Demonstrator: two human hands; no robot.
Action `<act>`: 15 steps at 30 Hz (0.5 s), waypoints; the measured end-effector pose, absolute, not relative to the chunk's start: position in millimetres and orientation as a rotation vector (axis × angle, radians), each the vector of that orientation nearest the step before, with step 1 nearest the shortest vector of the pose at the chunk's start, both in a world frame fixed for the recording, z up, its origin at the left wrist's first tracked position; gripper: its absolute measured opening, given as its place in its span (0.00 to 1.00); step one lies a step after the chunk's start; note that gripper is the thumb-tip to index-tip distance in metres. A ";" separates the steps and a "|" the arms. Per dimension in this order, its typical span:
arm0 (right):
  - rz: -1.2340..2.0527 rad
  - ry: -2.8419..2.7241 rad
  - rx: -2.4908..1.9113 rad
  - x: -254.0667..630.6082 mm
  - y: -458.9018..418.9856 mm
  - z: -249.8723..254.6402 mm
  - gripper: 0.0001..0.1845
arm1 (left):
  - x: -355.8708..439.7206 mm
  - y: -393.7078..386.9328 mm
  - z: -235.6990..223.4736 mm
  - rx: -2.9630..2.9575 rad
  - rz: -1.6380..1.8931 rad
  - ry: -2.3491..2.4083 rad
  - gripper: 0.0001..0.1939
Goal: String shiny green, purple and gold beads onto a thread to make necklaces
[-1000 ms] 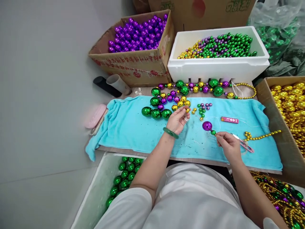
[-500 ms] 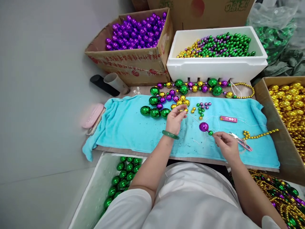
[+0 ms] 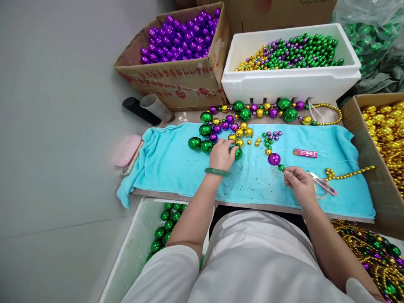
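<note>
In the head view, the left hand (image 3: 221, 155) is curling half closed, thumb and fingers gripping a large green bead (image 3: 237, 153) over the middle of the turquoise towel (image 3: 176, 168). To its right, the right hand (image 3: 298, 183) is pinching nearly closed at the near end of a short strand, where a small green bead (image 3: 281, 167), a purple bead (image 3: 274, 159) and a gold bead (image 3: 268, 151) are running toward the far left.

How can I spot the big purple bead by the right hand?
On the turquoise towel in front of the white foam box, find the right hand. Beside it runs a short row: small green bead, purple bead, small gold bead. The purple one is clearly the largest of the three.
</note>
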State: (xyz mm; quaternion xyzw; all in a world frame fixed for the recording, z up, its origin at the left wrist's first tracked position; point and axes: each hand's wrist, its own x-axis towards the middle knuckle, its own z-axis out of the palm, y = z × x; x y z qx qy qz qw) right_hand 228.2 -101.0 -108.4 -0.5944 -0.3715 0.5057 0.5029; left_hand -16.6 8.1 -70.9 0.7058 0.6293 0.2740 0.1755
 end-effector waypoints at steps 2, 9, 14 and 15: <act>1.222 -0.901 -1.431 228.7 -101.7 -109.0 0.13 | -13.2 5.3 -75.0 2.043 0.559 1.793 0.18; 1.198 -0.929 -1.423 232.8 -105.5 -112.2 0.12 | -6.7 -1.2 -82.1 1.837 0.578 1.689 0.30; 1.191 -0.928 -1.398 235.7 -106.1 -104.8 0.13 | -7.8 2.3 -76.0 1.119 1.101 1.297 0.25; 1.188 -0.940 -1.383 235.5 -106.2 -102.0 0.13 | -6.3 2.8 -72.8 0.932 1.157 1.188 0.24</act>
